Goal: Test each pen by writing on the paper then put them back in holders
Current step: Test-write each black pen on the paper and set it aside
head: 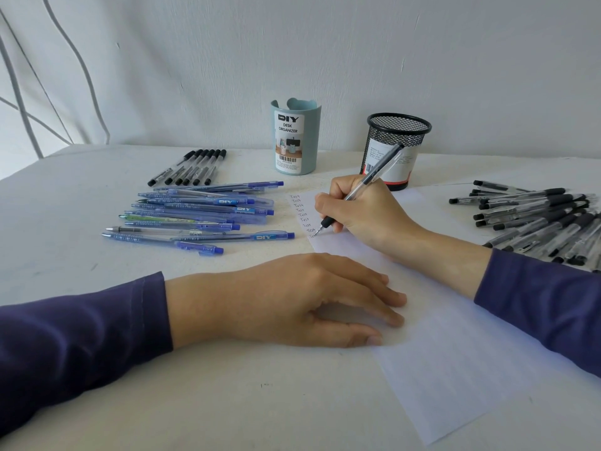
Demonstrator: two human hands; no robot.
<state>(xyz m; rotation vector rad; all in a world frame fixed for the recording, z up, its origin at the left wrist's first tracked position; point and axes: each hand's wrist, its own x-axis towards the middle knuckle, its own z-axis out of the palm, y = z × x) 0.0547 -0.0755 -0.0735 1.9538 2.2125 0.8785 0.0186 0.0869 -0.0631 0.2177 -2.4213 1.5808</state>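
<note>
Clear plastic pen w/ black rubber grip (374,174) sits centre-right of frame, tip down on the white lined sheet of paper (455,353), at the foot of a column of handwritten "Test" words (302,214). R hand (364,213) grasps it, thumb & fingers pinched round the grip. L hand (302,297) lies flat at lower centre, fingers relaxed & straight, pressing the sheet's near-left edge.

Doing this well, I'd say: let the L hand weight the paper so it can't slide, use light even pressure, finish the word, check the ink runs clean.

Outward: a spread of blue translucent click pens (195,216) left of the sheet, a row of black-capped stick pens (192,167) above them, a heap of black-grip pens (536,222) at far right. Pale blue plastic desk-organiser cup (294,138) & black wire-mesh cup (395,148) stand upper centre; no pens poke out of either. White tabletop (97,222), plain white wall (325,43) behind.
</note>
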